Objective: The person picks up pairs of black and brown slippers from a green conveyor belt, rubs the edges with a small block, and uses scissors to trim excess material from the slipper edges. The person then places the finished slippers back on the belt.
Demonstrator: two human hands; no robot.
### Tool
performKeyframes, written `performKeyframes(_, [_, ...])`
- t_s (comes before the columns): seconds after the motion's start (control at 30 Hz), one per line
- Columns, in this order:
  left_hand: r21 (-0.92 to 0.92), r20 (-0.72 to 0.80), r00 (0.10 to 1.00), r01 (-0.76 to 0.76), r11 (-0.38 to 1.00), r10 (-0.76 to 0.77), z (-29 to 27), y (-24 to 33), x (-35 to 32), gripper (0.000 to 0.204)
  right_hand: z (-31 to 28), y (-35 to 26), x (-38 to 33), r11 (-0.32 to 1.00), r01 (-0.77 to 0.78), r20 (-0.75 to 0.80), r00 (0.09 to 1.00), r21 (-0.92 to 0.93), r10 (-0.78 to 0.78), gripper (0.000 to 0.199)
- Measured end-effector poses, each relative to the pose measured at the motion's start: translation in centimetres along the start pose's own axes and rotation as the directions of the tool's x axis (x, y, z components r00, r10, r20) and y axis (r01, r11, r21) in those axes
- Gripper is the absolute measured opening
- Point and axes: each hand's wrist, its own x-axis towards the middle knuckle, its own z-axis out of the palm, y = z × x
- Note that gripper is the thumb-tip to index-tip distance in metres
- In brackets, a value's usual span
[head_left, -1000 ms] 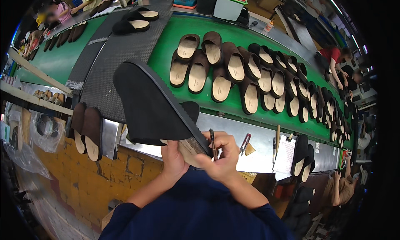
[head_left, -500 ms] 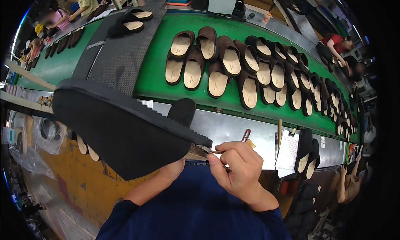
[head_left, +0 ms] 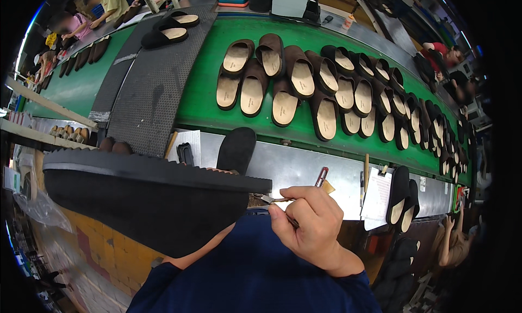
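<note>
A black clog-style slipper with a ridged dark sole spans the left side, held tilted so the sole edge faces up. My left hand is behind it, closed on it; most of its fingers are hidden, with only the wrist and a sliver of skin showing. My right hand pinches a slim metal tool, possibly small nippers. The tool's tip meets the right end of the slipper, just under the sole edge. Another black slipper lies on the metal bench edge beyond.
A green conveyor belt carries many brown and black slippers. On the bench are a red-and-silver pen-like item, a clipped paper sheet and a pair of black slippers. A grey textured mat crosses the belt. Co-workers sit farther off.
The slipper in my left hand has swung to a more level angle, its far end lower and further left. My left hand is now more hidden. The right hand stays nearly in place.
</note>
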Motion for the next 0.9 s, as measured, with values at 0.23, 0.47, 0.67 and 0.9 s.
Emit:
performKeyframes(0.23, [0.027,-0.045,0.999,0.020,0.999,-0.019,-0.4,-0.1,-1.3,0.029,0.4,-0.6,-0.6,0.996,-0.035,-0.044,0.999,-0.080,0.032,0.027])
performKeyframes(0.47, [0.273,-0.097,0.992,-0.047,0.961,0.076,-0.3,0.2,-2.0,0.029,0.8,-0.6,-0.7,0.994,-0.021,-0.055,0.998,-0.105,0.015,0.028])
performKeyframes(0.67, [0.344,-0.163,0.986,0.084,0.935,-0.028,2.1,2.8,-0.7,0.031,2.0,1.3,-0.4,0.995,0.074,-0.218,0.974,0.065,-0.058,0.030])
performKeyframes(0.9, [0.023,-0.210,0.839,0.517,0.856,-0.502,3.6,6.1,1.4,0.038,-2.3,2.7,2.8,0.777,0.485,0.077,0.863,-0.402,-0.499,0.032])
